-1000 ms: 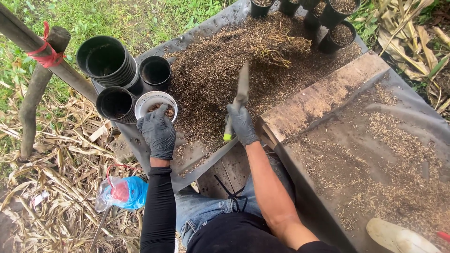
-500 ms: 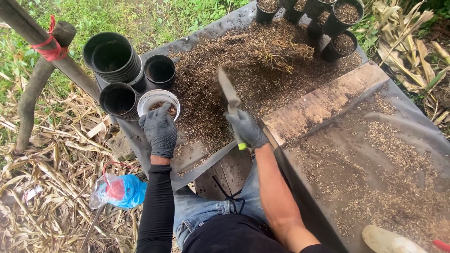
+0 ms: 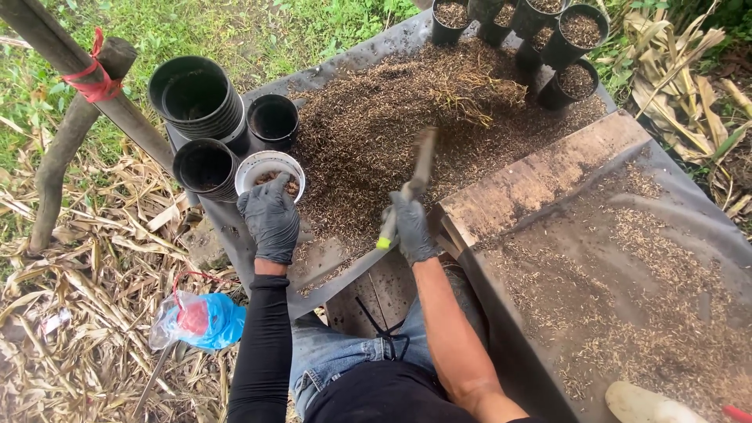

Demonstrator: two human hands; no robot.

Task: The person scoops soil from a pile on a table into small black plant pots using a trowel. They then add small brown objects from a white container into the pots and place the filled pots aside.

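**While pot is steadied, trowel works the mix**

As we go left to right: our left hand grips the small white pot beside empty black pots; our right hand, fingers wrapped around the trowel, lifts over the potting mix. Better to scoop shallow, keeping the pot level.

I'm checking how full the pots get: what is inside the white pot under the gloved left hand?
The white pot holds some brown husk-like mix, visible near its front. The left hand covers the near rim, so the fill level there is hidden.
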